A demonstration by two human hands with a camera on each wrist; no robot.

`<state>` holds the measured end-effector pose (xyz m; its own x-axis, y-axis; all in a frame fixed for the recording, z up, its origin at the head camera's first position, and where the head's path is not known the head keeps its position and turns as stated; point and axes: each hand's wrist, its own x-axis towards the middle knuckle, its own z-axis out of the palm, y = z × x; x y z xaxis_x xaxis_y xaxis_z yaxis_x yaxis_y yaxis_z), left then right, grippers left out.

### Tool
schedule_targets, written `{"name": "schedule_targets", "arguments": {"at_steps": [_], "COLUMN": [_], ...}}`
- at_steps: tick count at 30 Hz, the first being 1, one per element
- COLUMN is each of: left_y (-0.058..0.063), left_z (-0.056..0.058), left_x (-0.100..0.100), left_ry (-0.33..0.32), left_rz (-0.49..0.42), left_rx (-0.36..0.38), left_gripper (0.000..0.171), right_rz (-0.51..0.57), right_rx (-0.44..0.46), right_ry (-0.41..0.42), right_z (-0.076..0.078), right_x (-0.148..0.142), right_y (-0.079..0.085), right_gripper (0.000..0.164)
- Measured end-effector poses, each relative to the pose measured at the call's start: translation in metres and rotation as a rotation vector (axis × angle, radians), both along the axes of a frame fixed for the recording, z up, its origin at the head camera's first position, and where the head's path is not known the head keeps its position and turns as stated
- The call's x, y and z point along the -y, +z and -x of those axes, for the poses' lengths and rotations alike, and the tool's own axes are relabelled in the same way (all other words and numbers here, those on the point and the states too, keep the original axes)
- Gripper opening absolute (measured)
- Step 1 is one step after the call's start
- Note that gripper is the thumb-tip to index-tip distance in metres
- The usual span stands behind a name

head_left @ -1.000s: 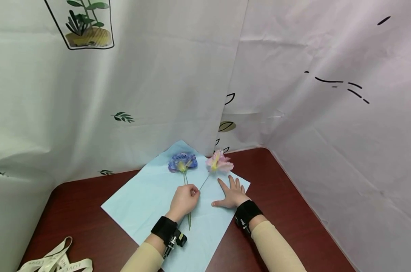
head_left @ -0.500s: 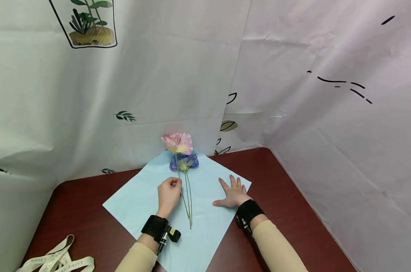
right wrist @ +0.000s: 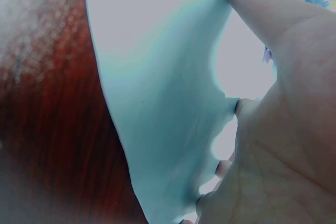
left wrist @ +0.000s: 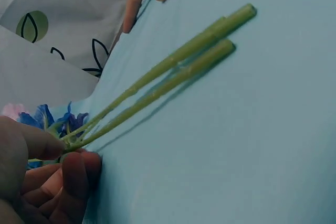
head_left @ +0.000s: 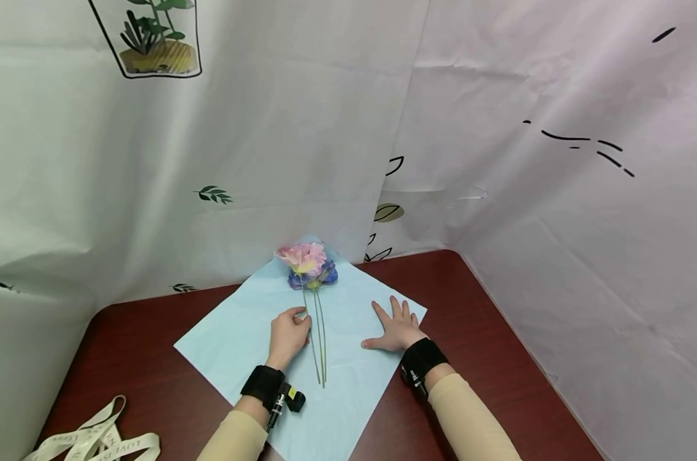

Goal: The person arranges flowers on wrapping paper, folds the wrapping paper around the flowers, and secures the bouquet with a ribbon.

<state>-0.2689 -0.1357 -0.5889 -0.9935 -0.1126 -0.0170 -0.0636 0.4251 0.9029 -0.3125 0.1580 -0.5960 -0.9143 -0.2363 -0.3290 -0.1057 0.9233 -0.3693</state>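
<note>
Pink flower (head_left: 303,258), artificial by its look, sat over the far part of a pale blue paper sheet (head_left: 227,349) on the dark red table (head_left: 152,358), its head partly covering a blue flower (head_left: 329,275). Noted from the left: white lettered ribbon (head_left: 88,440), loosely heaped at the near side, well apart from the sheet. Next, the left hand (head_left: 288,335), thumb and fingers drawn together in a pinch at the pink flower's thin green stem (head_left: 316,365); whether neighbouring stems were caught too, I could not tell. Handling, my guess: very light, petals soft and easily creased, stem firm enough to steer the head from below, yet springy and apt to roll between fingertips. Best hold, I judged, lay on the stem well beneath the bloom; a gentle pinch would do, since a hard one might kink it. Two more stems (head_left: 322,333), apparently the blue flower's, ran just beside, so snagging was possible. Farthest right, the right hand (head_left: 397,331), fingers splayed wide, gripping nothing, resting on the sheet near its right corner. Sheet looked thin and pliable, liable to slide or crumple; flat pressure near an edge seemed the sound way.
</note>
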Motion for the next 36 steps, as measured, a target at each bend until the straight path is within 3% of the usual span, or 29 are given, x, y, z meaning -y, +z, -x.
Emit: {"name": "schedule_targets", "arguments": {"at_steps": [6, 18, 36], "left_y": [-0.0059, -0.0044, -0.0031], "left_z": [0.0069, 0.0064, 0.003], "left_x": [-0.0001, 0.0046, 0.007], "left_ry": [-0.062, -0.112, -0.069], "left_rz": [-0.023, -0.042, -0.061], "left_rx": [0.022, 0.001, 0.033], "left_gripper": [0.035, 0.014, 0.014], "right_rz": [0.004, 0.009, 0.0], "right_rx": [0.01, 0.004, 0.009], "right_ry": [-0.001, 0.001, 0.012], "right_z": [0.0003, -0.001, -0.0013], "right_x": [-0.0006, 0.0001, -0.0013], "right_y": [0.0009, 0.0027, 0.0002], "right_gripper": [0.116, 0.115, 0.115]}}
